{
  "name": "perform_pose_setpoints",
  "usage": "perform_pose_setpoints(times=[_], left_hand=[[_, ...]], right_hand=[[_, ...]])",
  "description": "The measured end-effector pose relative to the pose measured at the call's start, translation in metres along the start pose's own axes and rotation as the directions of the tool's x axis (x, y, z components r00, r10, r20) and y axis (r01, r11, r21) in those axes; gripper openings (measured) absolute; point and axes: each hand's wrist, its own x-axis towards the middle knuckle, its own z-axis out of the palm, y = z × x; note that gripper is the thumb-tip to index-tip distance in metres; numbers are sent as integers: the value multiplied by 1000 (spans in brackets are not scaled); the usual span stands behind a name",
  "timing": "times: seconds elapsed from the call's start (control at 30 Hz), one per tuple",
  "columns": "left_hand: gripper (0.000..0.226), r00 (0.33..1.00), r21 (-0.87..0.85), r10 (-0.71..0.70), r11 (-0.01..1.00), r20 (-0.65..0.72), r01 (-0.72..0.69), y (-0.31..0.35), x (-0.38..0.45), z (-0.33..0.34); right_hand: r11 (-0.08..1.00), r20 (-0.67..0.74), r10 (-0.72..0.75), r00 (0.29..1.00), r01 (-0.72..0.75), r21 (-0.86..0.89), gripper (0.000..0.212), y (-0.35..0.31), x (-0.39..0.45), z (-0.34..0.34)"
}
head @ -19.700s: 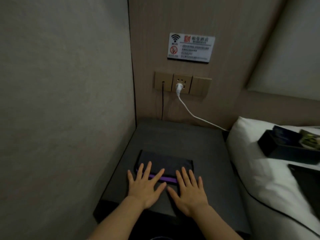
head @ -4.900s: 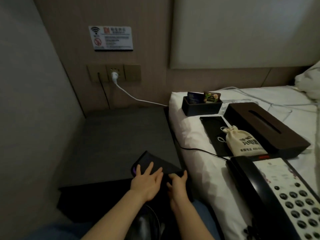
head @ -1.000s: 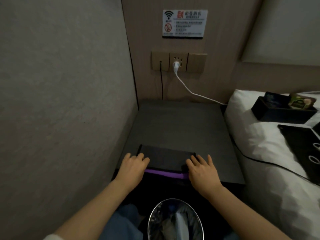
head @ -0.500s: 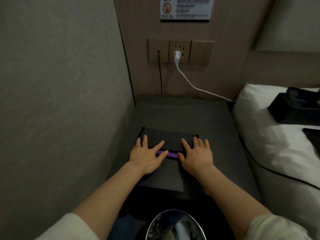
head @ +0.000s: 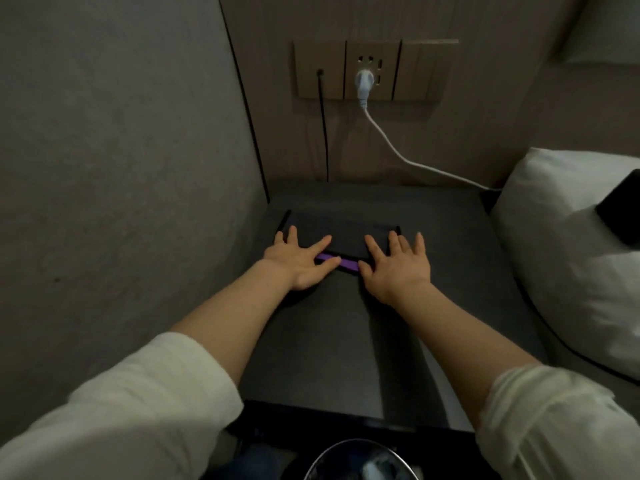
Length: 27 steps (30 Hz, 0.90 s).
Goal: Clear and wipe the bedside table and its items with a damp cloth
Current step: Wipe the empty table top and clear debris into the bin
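- Since half a second ago both hands and the cloth are sitting farther up the bedside table [head: 433, 306], toward the back wall, and the sign above the sockets is slipping out of the top of the frame.
- Left hand [head: 300, 261] is lying flat and wide open at the middle of the frame, fingers spread, pressing on the left part of the dark cloth [head: 346, 239].
- Its thumb is reaching across onto the purple strip [head: 341, 262] running along the cloth's near edge.
- Right hand [head: 398, 268] is doing the same just to the right, palm down, fingers straight and slightly fanned, resting on the cloth's right part.
- Neither hand is curling round anything; both are simply pushing down on the folded cloth.
- Cloth is lying folded into a wide band across the upper middle of the grey tabletop, its far corners showing beyond the fingertips.
- Cream sleeves [head: 138, 410] are filling the lower corners of the frame, pushed up on the forearms.
- Up top, a socket panel [head: 374, 69] is carrying a white plug [head: 363, 83], whose white cable [head: 415, 164] is trailing down to the right toward the white bedding [head: 571, 244].
- A thin black cord [head: 323, 133] is dropping from the left socket down behind the table.
- At the right edge a dark object [head: 623, 209] is resting on the bedding, mostly cut off.
- At the bottom centre a shiny round rim [head: 346, 452] is peeking in, blurred.
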Motion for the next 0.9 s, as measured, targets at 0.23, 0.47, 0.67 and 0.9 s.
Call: perform_pose_setpoints(times=[0.23,0.47,0.67,0.9], left_hand=[[72,1000,7,19,1000,19,-19,5,-46,19],[73,999,-6,-4,1000,-36,4,-6,-118,53],[59,980,-127,-160,981,-119,145,-48,-175,91],[53,931,-326,-284,923,-228,202,-62,-177,82]], right_hand=[[1000,28,11,1000,-11,8,66,-3,-49,6],[999,14,-36,999,35,31,66,-24,-117,17],[988,6,-153,988,152,28,67,-75,-158,13],[973,17,-230,973,231,-29,66,-119,-157,0]])
